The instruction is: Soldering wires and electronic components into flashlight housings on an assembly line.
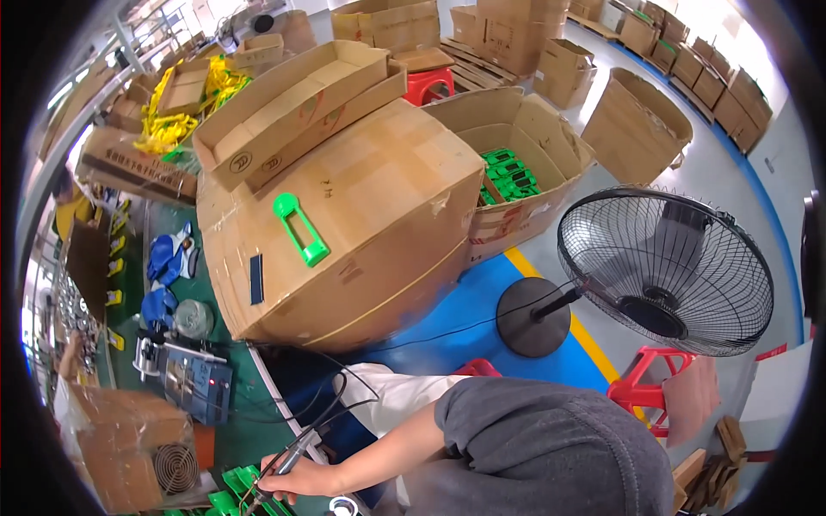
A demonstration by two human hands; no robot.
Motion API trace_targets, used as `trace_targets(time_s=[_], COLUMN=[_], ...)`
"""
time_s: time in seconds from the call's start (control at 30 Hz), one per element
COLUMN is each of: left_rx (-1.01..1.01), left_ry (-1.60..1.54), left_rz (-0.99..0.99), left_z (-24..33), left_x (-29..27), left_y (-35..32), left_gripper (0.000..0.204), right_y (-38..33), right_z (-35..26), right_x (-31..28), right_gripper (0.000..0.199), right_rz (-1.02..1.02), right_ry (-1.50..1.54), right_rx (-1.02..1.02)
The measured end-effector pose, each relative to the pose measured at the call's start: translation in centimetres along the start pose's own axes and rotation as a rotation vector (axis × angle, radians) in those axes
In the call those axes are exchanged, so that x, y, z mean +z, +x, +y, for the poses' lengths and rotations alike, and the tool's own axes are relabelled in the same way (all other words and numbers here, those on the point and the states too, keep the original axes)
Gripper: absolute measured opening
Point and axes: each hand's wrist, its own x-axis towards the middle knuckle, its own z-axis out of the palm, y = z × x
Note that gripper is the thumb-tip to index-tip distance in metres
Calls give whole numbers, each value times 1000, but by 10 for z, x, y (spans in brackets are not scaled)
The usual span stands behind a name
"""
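At the lower edge, my right hand [303, 478] is closed around the handle of a soldering iron [296, 451]. Its tip points down at green plastic parts [225, 499] on the green bench mat; whether it touches them I cannot tell. A black cable runs up from the iron toward a blue soldering station [196, 378] with a small red light. Close by my wrist is a round white item [342, 506], cut off by the frame. My left hand is out of sight.
A big carton [387, 267] beside the bench bears a green plastic frame [301, 229], a dark strip [256, 279] and cardboard trays [292, 112]. Rightward stand a black fan [662, 267] and a red stool [641, 387]. An open carton [551, 129] holds green parts.
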Motion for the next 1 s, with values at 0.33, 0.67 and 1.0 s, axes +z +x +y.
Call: trace_targets(time_s=[0.33, 0.67, 1.0], left_rx=[86, -1177, -1083], left_ry=[-63, -541, -101], left_rz=[217, 787, 829], left_z=[28, -4, -7], left_x=[-4, 22, 24], left_y=[-53, -90, -102], left_gripper=[15, 11, 9], right_y=[-21, 13, 33], right_z=[10, 13, 42], right_x=[14, -2, 3], right_gripper=[26, 10, 22], right_rz=[-123, -118, -447], right_ry=[-21, -142, -188], right_rx=[40, 123, 473])
